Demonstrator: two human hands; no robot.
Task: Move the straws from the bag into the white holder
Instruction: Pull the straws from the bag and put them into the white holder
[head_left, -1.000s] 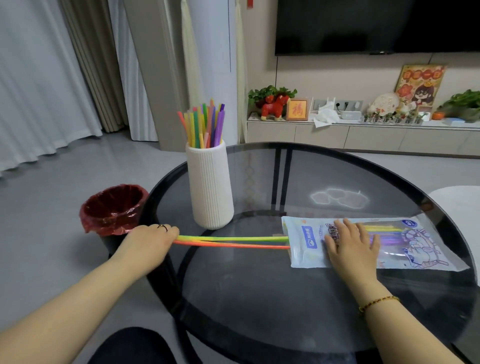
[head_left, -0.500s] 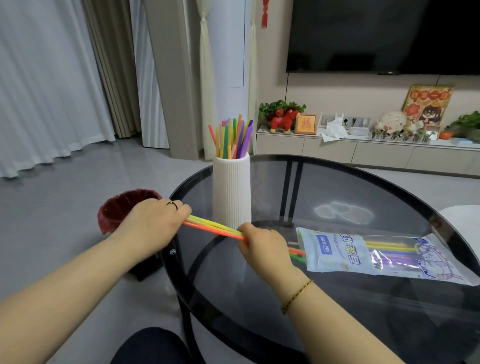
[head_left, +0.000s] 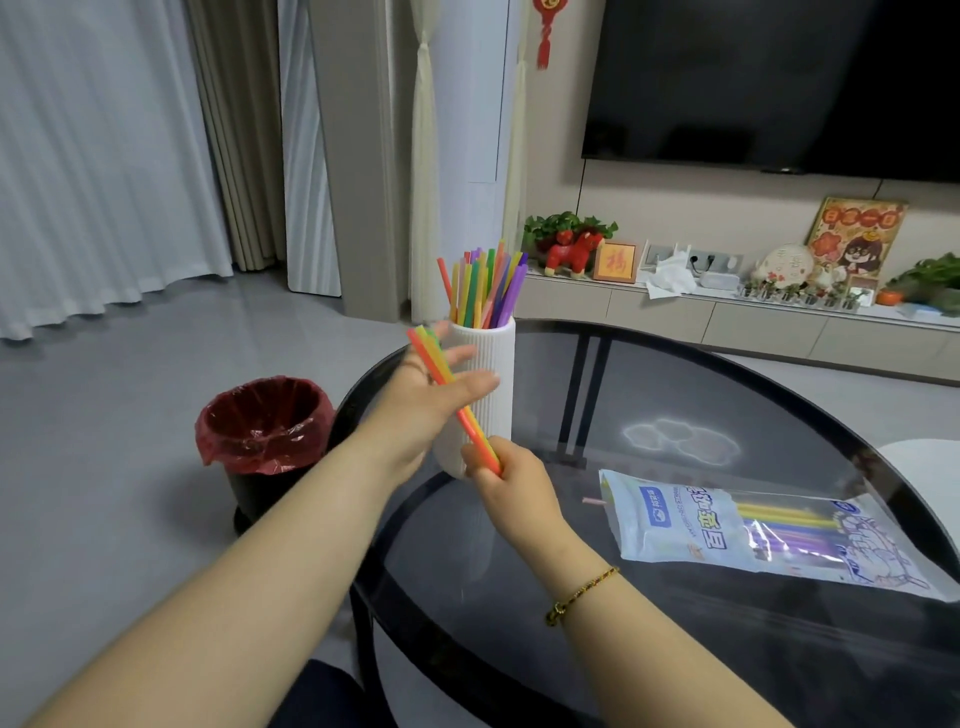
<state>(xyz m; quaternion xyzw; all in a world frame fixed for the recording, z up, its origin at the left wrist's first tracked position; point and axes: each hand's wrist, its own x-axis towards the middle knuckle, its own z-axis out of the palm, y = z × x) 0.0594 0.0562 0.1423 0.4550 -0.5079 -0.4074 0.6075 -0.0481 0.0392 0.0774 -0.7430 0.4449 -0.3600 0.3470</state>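
A ribbed white holder (head_left: 493, 374) stands near the left edge of the round glass table, with several coloured straws (head_left: 485, 288) sticking out of its top. My right hand (head_left: 506, 480) is shut on the lower end of a small bundle of orange, green and yellow straws (head_left: 441, 369), tilted up to the left in front of the holder. My left hand (head_left: 431, 402) is open, palm against the bundle's upper part. The clear printed bag (head_left: 769, 530) lies flat to the right with yellow and purple straws inside; a pink straw tip pokes from its mouth.
A dark bin with a red liner (head_left: 265, 431) stands on the floor left of the glass table (head_left: 649, 405). Behind the table a low cabinet (head_left: 727, 317) carries plants and ornaments under a wall TV. Curtains hang at far left.
The bundle is fully out of the bag and has tilted from nearly flat to steeply upright beside the holder. My right hand left the bag and took its lower end; my left hand opened.
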